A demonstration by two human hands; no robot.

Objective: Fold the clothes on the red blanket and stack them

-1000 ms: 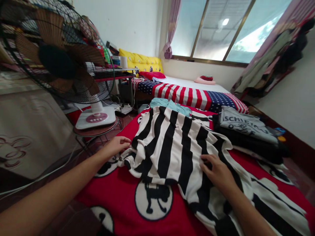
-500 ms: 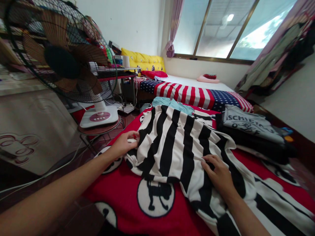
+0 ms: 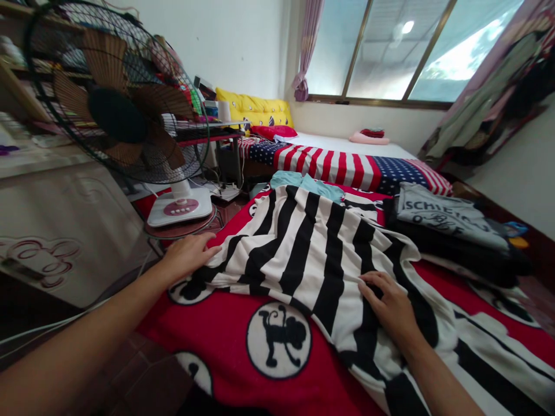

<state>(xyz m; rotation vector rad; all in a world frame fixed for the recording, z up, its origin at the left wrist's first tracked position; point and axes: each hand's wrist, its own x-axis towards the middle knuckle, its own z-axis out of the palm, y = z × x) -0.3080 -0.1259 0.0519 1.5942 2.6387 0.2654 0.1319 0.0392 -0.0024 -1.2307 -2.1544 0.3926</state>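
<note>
A black-and-white striped garment, long-sleeved by its look, lies spread and rumpled over a red blanket with monkey-print circles. At the garment's left end is my left hand, its fingers stretched toward the cloth and its thumb apart from them. The fabric beside its palm is partly hidden. My right hand rests on the striped cloth at the right, palm down with its fingers loosely bent and spread. Behind the garment lies a light-blue folded cloth.
Dark folded clothes topped by a grey printed shirt are stacked at the right. A fan stands on a stool to the left. Beyond is a bed with a flag-patterned cover. Cables run along the floor.
My left hand has moved left and slightly down, and its fingers have opened from the cloth. The garment's left part now lies flatter and farther left. My right hand has stayed on the fabric.
</note>
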